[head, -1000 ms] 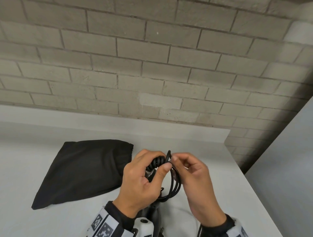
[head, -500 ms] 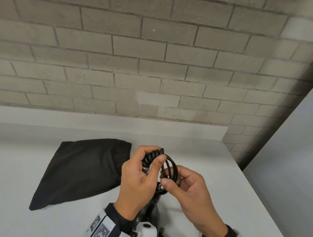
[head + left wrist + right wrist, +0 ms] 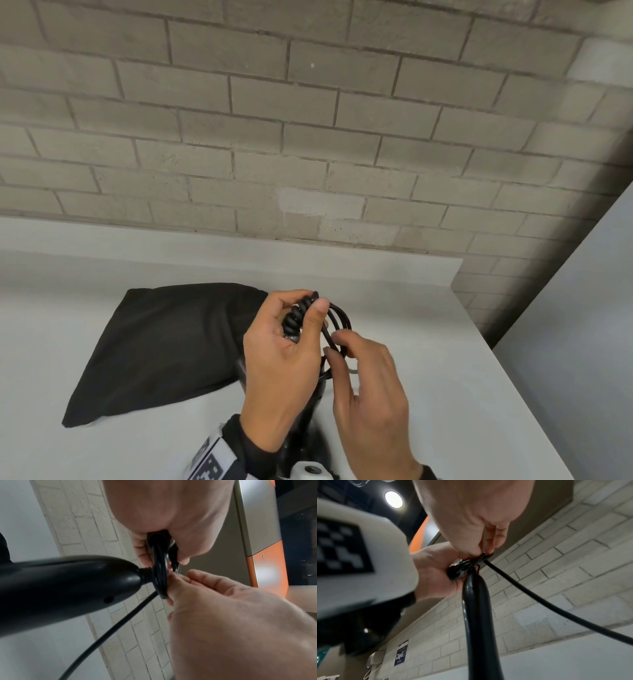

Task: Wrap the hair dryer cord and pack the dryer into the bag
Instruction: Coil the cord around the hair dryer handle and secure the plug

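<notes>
Left hand [image 3: 281, 356] clenched around coiled black rubber dryer cord [image 3: 337, 322]; right hand [image 3: 370, 387] pinching its loops, beside flat black fabric bag [image 3: 164, 346]

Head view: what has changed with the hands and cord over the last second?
The right hand dropped from the top of the cord loops to their lower side, pinching there. The left hand still grips the coil; the bag lies unmoved on the table.

The left hand [image 3: 281, 359] gripped a coiled black rubber cord [image 3: 337, 320] above the white table [image 3: 428, 359]. The right hand [image 3: 371, 387] pinched its loops. A flat black fabric bag [image 3: 164, 346] lay just left.
</notes>
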`<state>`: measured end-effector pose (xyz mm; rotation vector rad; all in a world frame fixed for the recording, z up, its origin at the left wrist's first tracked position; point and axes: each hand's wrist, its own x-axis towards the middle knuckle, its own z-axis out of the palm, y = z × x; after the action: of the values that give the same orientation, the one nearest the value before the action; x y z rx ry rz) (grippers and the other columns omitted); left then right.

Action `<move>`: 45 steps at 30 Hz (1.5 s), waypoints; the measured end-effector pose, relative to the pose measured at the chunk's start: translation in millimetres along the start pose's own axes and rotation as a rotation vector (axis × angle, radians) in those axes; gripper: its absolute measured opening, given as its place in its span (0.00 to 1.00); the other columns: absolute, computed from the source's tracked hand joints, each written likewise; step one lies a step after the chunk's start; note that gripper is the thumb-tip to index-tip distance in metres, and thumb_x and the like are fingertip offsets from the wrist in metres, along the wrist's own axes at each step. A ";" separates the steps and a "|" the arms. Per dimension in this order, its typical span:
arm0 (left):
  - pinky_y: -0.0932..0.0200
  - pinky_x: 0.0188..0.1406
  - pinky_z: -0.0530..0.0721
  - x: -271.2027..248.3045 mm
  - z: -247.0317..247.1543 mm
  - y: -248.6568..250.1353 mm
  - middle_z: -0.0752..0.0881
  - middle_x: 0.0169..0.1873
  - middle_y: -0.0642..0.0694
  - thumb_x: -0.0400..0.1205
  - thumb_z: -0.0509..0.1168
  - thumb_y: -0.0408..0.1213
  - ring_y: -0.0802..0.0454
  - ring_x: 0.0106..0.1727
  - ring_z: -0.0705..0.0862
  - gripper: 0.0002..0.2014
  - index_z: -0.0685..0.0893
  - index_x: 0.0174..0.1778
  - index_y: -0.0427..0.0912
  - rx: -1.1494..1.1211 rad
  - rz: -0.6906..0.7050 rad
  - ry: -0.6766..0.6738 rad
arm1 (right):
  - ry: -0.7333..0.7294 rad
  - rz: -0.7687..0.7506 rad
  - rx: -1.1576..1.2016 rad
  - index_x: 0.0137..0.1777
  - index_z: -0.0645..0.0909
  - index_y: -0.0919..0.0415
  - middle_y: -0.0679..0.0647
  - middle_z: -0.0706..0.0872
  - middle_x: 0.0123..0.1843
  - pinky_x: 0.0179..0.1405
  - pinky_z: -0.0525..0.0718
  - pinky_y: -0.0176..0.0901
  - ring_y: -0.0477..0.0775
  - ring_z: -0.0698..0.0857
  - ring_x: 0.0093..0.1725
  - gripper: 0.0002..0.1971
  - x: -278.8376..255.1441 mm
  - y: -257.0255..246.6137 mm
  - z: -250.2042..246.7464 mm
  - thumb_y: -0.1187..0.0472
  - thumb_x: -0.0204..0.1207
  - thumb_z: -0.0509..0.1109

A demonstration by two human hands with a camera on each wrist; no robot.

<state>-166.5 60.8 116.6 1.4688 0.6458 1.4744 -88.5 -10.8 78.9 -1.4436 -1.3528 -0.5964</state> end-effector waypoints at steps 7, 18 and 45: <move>0.75 0.42 0.81 -2.3 -3.2 -2.0 0.88 0.41 0.65 0.79 0.71 0.40 0.64 0.43 0.87 0.11 0.85 0.57 0.45 -0.003 0.084 0.008 | -0.266 0.307 0.112 0.56 0.79 0.42 0.35 0.84 0.45 0.42 0.79 0.24 0.38 0.82 0.49 0.07 16.5 -14.7 -13.9 0.54 0.81 0.65; 0.70 0.38 0.82 6.9 -18.0 -9.4 0.87 0.36 0.58 0.83 0.64 0.55 0.56 0.35 0.87 0.14 0.85 0.55 0.50 0.081 0.281 -0.210 | -0.782 1.261 1.320 0.53 0.83 0.75 0.57 0.80 0.34 0.37 0.90 0.44 0.56 0.86 0.37 0.13 86.5 8.5 -73.5 0.63 0.78 0.70; 0.72 0.46 0.82 18.6 -23.7 -19.4 0.88 0.43 0.57 0.79 0.70 0.50 0.61 0.43 0.87 0.17 0.86 0.58 0.44 0.284 0.337 -0.314 | -0.128 1.270 1.294 0.37 0.89 0.65 0.50 0.75 0.21 0.17 0.80 0.35 0.48 0.78 0.18 0.15 73.5 1.9 -86.2 0.53 0.59 0.83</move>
<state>-181.9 91.0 105.0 2.0608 0.4395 1.3928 -44.7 -56.5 172.9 -0.8825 -0.3981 1.0443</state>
